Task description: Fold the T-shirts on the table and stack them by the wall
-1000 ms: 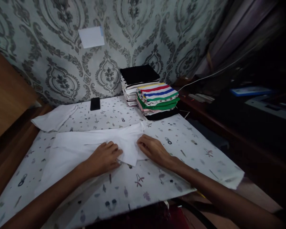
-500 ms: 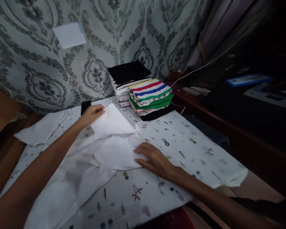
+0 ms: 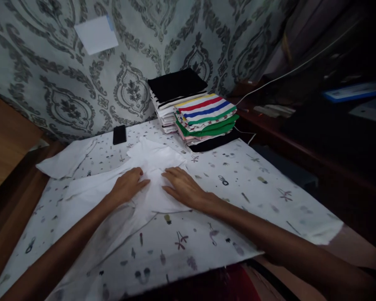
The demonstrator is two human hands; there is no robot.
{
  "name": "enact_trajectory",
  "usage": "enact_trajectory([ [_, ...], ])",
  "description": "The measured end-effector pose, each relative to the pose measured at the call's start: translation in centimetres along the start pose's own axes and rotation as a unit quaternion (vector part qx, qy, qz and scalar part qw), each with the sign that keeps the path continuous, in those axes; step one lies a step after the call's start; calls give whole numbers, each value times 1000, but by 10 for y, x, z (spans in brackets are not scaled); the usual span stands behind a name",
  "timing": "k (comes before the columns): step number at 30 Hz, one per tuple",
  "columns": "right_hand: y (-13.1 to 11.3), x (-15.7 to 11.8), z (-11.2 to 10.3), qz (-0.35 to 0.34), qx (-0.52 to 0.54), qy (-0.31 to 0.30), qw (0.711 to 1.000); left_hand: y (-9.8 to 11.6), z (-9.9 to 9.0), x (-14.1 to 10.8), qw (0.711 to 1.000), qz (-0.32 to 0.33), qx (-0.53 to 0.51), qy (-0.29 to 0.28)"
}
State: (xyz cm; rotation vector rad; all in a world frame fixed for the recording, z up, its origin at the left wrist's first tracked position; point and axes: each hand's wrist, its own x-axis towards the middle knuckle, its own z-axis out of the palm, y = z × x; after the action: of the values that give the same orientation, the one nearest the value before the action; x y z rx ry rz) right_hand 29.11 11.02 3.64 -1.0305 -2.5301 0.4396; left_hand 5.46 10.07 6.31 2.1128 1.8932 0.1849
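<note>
A white cloth garment (image 3: 156, 156) lies spread and creased across the middle of the table, its lower part running toward the near left edge. On its left side rests my left hand (image 3: 128, 186), fingers slightly curled, thumb apart, pressing down on the fabric. My right hand (image 3: 184, 188) lies on the garment's right side with fingers and thumb spread. A short gap of white fabric separates the two hands. Neither hand is visibly gripping the cloth.
The table wears a printed white cover (image 3: 213, 251). At the back stand a black-topped folded stack (image 3: 177, 85) and another stack topped by striped cloth (image 3: 205, 108). A black phone (image 3: 119, 134) and a second white cloth (image 3: 69, 156) lie at the left. A white cable (image 3: 288, 71) crosses the right.
My left hand has moved right and nearer, letting go of the raised cloth edge, which now lies flat. My right hand has shifted slightly inward on the garment. The view has tilted slightly.
</note>
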Motion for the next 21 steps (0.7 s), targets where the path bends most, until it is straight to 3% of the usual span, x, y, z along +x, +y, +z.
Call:
enact_trajectory([
  [3,-3,17,7,39,47,-31,998,4,3,-14,999,-11,-45,-27],
  [7,-4,18,-2,55,153,-31,986,21,-12,-38,964,66,-253,-48],
  [10,-12,-5,-33,0,246,-65,967,47,-25,-73,912,107,-375,-124],
  [12,-19,-31,-58,-46,298,-128,945,60,-29,-95,882,128,-405,-204],
  [14,-25,-58,-79,-73,299,-217,927,59,-28,-108,870,143,-393,-261],
  [15,-26,-70,-86,-79,287,-244,923,52,-27,-109,874,144,-379,-267],
  [17,-23,-83,-91,-71,274,-279,918,24,-25,-104,907,120,-335,-227],
  [19,-15,-75,-86,-53,291,-285,912,-19,-28,-93,954,58,-258,-139],
  [21,-3,-45,-75,-24,330,-261,907,-65,-34,-81,992,-38,-116,-26],
])
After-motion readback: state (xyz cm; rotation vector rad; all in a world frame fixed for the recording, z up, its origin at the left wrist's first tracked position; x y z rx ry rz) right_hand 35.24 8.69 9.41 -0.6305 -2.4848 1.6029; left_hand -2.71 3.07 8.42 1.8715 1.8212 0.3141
